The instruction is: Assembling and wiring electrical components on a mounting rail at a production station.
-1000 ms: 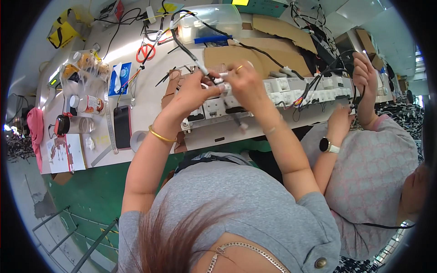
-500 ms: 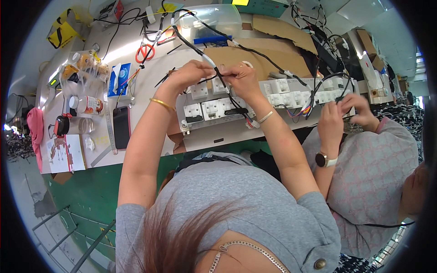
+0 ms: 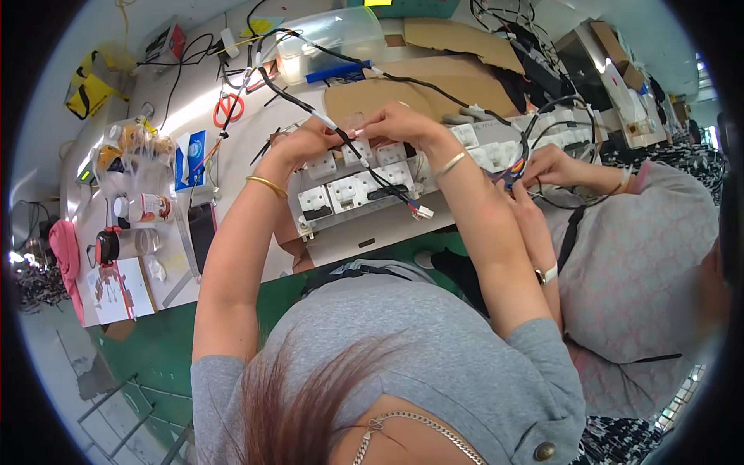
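Observation:
A black-sleeved wiring harness (image 3: 297,99) runs down the bench between my hands, with a white band of tape (image 3: 328,121) on it. My left hand (image 3: 306,141) pinches the harness just below that band. From the other side my right hand (image 3: 399,124) has its fingertips closed at the same spot; the fingers partly hide what they grip. The harness's lower branch lies across white socket-like blocks (image 3: 350,191) on a board and ends in a white connector (image 3: 422,211) with coloured wires.
At my right a co-worker's hands (image 3: 535,174) handle coloured wires by more white blocks. Cardboard (image 3: 434,87) and a clear plastic bin (image 3: 333,43) lie behind. Red-handled scissors (image 3: 228,111), a blue box (image 3: 191,160), a dark phone (image 3: 202,232), a steel ruler (image 3: 186,244) and bottles (image 3: 139,208) are at left.
My view has shifted, so the bench sits further left. My fingertips have slid lower along the harness, and its connector end swings out. The co-worker's hands have moved left to coloured wires.

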Demonstrator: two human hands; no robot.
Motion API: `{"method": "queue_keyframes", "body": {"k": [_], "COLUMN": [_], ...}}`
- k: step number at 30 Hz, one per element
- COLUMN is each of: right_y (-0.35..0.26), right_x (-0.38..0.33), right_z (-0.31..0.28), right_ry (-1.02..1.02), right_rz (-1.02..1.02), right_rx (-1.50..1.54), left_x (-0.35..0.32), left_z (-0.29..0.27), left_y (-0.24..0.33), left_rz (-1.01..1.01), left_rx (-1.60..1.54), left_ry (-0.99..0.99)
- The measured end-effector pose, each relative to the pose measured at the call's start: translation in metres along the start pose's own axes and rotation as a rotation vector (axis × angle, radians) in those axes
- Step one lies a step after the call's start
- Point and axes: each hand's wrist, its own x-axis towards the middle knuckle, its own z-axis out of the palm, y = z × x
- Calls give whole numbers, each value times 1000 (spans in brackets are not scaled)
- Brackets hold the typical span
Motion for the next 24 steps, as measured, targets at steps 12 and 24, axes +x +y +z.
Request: {"method": "queue_keyframes", "body": {"k": [12, 24], "right_y": [17, 57], "right_x": [-19, -131], "right_z": [24, 92], "right_ry": [893, 78], "right_rz": [-900, -56], "right_rx": [-945, 575], "left_x": [4, -135], "left_z": [-5, 98], "left_y": [-19, -14], "left_rz": [133, 114], "left_rx": [175, -768], "left_ry": [362, -337]}}
